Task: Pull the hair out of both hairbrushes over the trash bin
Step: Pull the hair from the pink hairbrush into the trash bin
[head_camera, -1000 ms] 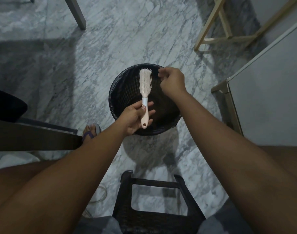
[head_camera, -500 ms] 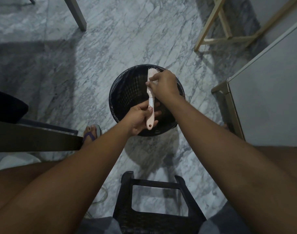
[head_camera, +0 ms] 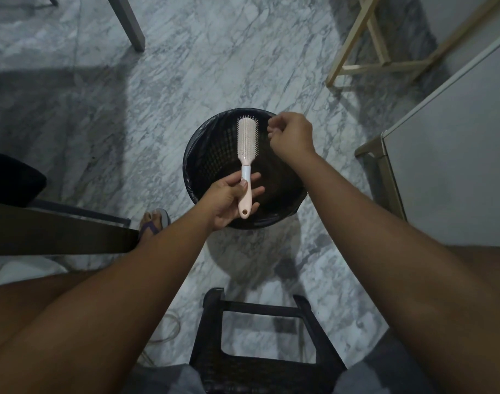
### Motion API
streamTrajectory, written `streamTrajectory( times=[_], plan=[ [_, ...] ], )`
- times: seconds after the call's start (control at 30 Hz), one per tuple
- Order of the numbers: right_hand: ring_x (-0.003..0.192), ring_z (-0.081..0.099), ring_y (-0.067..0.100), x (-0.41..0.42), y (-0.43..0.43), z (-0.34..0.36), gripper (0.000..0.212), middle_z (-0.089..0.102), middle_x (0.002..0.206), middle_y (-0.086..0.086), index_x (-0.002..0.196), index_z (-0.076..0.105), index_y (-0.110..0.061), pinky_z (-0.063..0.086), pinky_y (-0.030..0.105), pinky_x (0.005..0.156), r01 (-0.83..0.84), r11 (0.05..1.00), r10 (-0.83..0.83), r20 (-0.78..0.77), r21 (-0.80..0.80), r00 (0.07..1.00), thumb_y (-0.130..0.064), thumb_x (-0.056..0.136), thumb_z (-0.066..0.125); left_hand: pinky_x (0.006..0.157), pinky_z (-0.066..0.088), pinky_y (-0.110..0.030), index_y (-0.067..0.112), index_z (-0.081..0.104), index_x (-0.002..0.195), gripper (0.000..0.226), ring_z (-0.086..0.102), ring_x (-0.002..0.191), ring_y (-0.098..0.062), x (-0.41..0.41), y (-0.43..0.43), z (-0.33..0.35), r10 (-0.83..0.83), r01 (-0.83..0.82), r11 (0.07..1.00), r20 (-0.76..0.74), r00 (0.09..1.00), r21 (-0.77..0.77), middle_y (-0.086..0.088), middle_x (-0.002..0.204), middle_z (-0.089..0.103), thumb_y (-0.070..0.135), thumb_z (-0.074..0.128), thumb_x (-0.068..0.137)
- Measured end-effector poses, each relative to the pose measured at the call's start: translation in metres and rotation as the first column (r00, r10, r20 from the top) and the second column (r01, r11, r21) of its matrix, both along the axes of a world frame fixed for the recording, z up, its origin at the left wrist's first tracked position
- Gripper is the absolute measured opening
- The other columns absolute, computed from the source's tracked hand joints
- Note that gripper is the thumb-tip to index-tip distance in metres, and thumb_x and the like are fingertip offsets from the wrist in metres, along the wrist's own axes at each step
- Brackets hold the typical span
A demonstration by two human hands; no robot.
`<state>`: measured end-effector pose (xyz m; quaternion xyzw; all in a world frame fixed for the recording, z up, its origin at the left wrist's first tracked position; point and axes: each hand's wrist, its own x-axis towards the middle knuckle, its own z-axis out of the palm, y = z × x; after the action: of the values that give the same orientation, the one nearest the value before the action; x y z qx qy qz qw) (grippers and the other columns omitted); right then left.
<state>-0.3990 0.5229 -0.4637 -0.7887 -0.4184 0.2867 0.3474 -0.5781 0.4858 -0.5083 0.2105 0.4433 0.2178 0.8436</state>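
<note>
A pale pink hairbrush with a white collar is held bristles-up over a round black trash bin lined with a dark bag. My left hand holds its handle between thumb and fingers. My right hand hovers just right of the brush head, over the bin, with fingers curled and fingertips pinched together. Any hair between those fingertips is too fine to make out. Only one hairbrush is in view.
The bin stands on a grey marble floor. A black plastic stool sits between my knees. A white cabinet is at the right, a wooden frame at the back right, a dark chair at the left.
Half a second ago my right hand was on the brush head. It has since pulled away to the right, and the brush has tilted back upright, bristles showing.
</note>
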Motion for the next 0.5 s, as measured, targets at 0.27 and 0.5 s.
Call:
streamTrajectory(
  times=[0.27,0.5],
  plan=[
    [0.084,0.069,0.011,-0.0092,-0.0094,0.0009,0.018,0.075,0.091,-0.001,0.097,0.077,-0.015,0.049,0.021,0.075,-0.121,0.982,0.119,-0.028,-0.143,0.993,-0.029,0.086,0.072,0.071,0.059,-0.043,0.020,0.059,0.130,0.035,0.072,0.106,-0.019,-0.0040,0.0047,0.0012,-0.039,0.039,0.999,-0.005,0.999,0.012,0.006,0.120,0.072,0.003,0.044,0.104],
    [0.080,0.062,0.009,-0.0093,-0.0057,0.0022,0.019,0.073,0.090,0.001,0.094,0.075,-0.011,0.048,0.024,0.078,-0.084,0.992,0.090,0.052,-0.095,0.995,-0.025,0.093,0.062,0.072,0.060,-0.043,0.017,0.056,0.134,0.035,0.072,0.105,-0.019,0.0015,0.0055,0.0055,-0.038,0.038,0.999,0.038,0.999,0.019,0.006,0.121,0.072,0.004,0.042,0.104]
  ],
)
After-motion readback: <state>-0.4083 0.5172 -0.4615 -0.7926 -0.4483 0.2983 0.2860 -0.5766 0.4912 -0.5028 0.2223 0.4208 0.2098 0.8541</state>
